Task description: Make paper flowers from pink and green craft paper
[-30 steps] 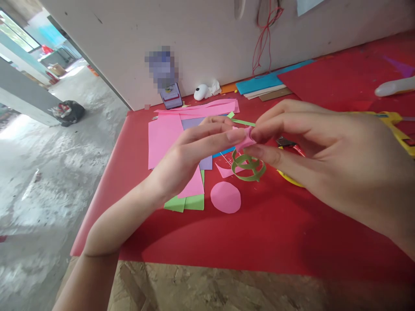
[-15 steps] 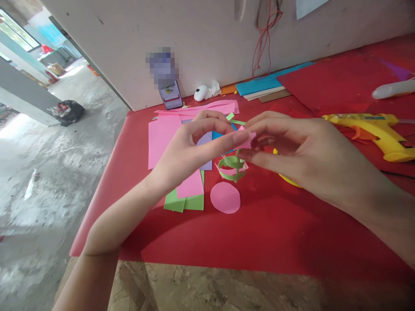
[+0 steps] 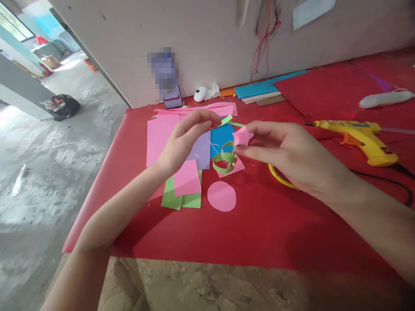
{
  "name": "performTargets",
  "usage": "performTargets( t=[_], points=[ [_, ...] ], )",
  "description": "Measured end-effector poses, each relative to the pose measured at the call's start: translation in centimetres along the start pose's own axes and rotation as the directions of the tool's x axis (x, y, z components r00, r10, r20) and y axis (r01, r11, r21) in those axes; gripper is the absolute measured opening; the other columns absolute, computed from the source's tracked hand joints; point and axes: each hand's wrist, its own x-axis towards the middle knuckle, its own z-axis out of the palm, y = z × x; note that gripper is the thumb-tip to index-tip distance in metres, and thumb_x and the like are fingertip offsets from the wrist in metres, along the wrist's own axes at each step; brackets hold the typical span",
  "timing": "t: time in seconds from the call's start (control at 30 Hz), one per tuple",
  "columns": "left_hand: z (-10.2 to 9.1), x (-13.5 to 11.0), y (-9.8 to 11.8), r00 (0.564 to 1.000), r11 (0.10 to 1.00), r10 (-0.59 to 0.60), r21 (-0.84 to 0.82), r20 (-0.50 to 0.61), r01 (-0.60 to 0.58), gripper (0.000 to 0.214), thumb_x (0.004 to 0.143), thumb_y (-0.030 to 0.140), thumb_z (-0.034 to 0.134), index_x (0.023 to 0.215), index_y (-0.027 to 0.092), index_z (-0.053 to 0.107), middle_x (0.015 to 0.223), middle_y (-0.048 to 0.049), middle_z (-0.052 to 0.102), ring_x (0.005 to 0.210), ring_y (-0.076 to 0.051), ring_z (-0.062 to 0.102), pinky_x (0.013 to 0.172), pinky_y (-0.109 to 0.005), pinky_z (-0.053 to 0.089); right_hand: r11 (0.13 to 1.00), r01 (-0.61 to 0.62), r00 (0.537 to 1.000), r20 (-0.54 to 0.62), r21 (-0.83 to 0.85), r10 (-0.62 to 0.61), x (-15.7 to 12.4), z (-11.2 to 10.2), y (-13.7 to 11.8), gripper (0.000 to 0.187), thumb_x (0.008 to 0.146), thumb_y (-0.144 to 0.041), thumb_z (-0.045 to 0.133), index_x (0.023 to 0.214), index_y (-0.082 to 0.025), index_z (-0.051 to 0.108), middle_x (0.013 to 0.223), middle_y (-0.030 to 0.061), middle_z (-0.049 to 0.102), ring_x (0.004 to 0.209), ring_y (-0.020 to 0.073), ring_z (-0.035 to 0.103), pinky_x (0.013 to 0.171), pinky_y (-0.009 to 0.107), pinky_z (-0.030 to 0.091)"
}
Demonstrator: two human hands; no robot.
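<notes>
In my right hand, a small pink paper flower is pinched between thumb and fingers. Below it hangs a curled green paper strip in loops, which seems joined to the flower. My left hand is just left of the flower, fingers loosely bent and apart, with nothing visible in it. Its fingertips are near narrow green strips. Under the loops lies a pink paper piece, and nearer me a pink paper circle.
Pink sheets, a purple sheet, a blue sheet and green pieces lie on the red table. A yellow glue gun and a yellow ring-shaped item are rightward. A phone leans on the wall.
My left hand has let go of the pink flower and drawn back to the left. The right hand keeps the flower, which has shifted slightly left together with the green loops.
</notes>
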Motion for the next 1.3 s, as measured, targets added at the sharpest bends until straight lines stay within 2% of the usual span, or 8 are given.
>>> performTargets(
  t=[0.1,0.23,0.33,0.4,0.57,0.83,1.03,1.3],
  points=[
    [-0.6,-1.8,-1.9,0.997,0.991,-0.059,0.119,0.054,0.052,0.015,0.083,0.019,0.047,0.092,0.019,0.059,0.1,-0.0025,0.065,0.101,-0.015,0.061,0.096,-0.033,0.05,1.0,-0.003,0.999,0.037,-0.023,0.004,-0.1,0.7,0.3,0.035,0.066,-0.049,0.071,0.08,-0.017,0.063,0.083,0.0019,0.062,0.077,0.0124,0.057,0.071,0.027,0.046],
    [-1.4,-5.3,-4.3,0.986,0.972,-0.069,0.232,0.15,0.033,0.027,0.075,0.013,0.044,0.099,0.02,0.055,0.104,-0.0043,0.065,0.105,-0.017,0.062,0.098,-0.038,0.05,0.996,0.03,0.994,0.103,-0.084,-0.021,-0.7,1.8,0.8,0.029,0.071,-0.044,0.067,0.078,-0.016,0.061,0.077,0.0012,0.06,0.069,0.0095,0.053,0.067,0.025,0.044],
    [-1.5,-7.3,-4.6,0.975,0.953,-0.059,0.304,0.215,-0.01,0.037,0.071,0.01,0.047,0.105,0.022,0.054,0.107,-0.0048,0.066,0.105,-0.019,0.062,0.095,-0.039,0.052,0.993,0.024,0.991,0.132,-0.113,-0.009,-1.7,2.2,1.4,0.026,0.072,-0.041,0.065,0.078,-0.016,0.061,0.079,0.0017,0.06,0.066,0.0088,0.051,0.063,0.025,0.041],
    [-1.2,-8.1,-4.2,0.967,0.933,-0.052,0.357,0.249,-0.042,0.036,0.072,0.011,0.051,0.106,0.022,0.054,0.109,-0.0055,0.065,0.106,-0.02,0.061,0.094,-0.039,0.051,0.993,0.009,0.991,0.133,-0.118,0.007,-2.3,2.2,1.7,0.025,0.073,-0.04,0.064,0.079,-0.016,0.061,0.081,0.0024,0.061,0.068,0.0093,0.051,0.064,0.025,0.041],
    [-0.1,-8.5,-3.5,0.96,0.886,-0.019,0.45,0.279,-0.114,0.034,0.074,0.018,0.063,0.106,0.02,0.053,0.108,-0.0073,0.065,0.103,-0.021,0.059,0.094,-0.041,0.05,0.994,-0.007,0.99,0.139,-0.11,0.023,-3.4,2.4,2.7,0.024,0.072,-0.039,0.062,0.078,-0.016,0.06,0.08,0.0024,0.06,0.071,0.0105,0.053,0.066,0.025,0.043],
    [1.2,-8.8,-4.4,0.971,0.866,0.061,0.471,0.232,-0.167,0.041,0.073,0.024,0.069,0.11,0.02,0.051,0.109,-0.0082,0.062,0.102,-0.021,0.058,0.093,-0.04,0.049,0.995,0.034,0.993,0.12,-0.096,-0.022,-3.8,2.8,3.1,0.022,0.07,-0.036,0.06,0.078,-0.016,0.059,0.078,0.0022,0.059,0.07,0.0098,0.052,0.066,0.025,0.044],
    [1.8,-8.8,-4.5,0.992,0.89,0.083,0.44,0.1,-0.119,0.026,0.075,0.026,0.07,0.089,0.021,0.049,0.112,-0.0091,0.057,0.11,-0.021,0.055,0.096,-0.04,0.047,0.993,0.076,0.991,0.114,-0.094,-0.065,-4.2,3.1,2.9,0.02,0.069,-0.035,0.061,0.075,-0.016,0.058,0.075,0.0017,0.057,0.068,0.0093,0.049,0.065,0.025,0.043],
    [2.1,-9.1,-4.5,0.992,0.904,0.035,0.419,0.125,-0.085,0.013,0.075,0.03,0.07,0.072,0.02,0.062,0.113,-0.0086,0.057,0.109,-0.022,0.056,0.096,-0.045,0.048,0.986,0.135,0.987,0.105,-0.096,-0.124,-4.5,3.5,3.1,0.015,0.073,-0.03,0.06,0.077,-0.015,0.06,0.077,0.0017,0.058,0.069,0.0086,0.05,0.064,0.024,0.041]
  ],
)
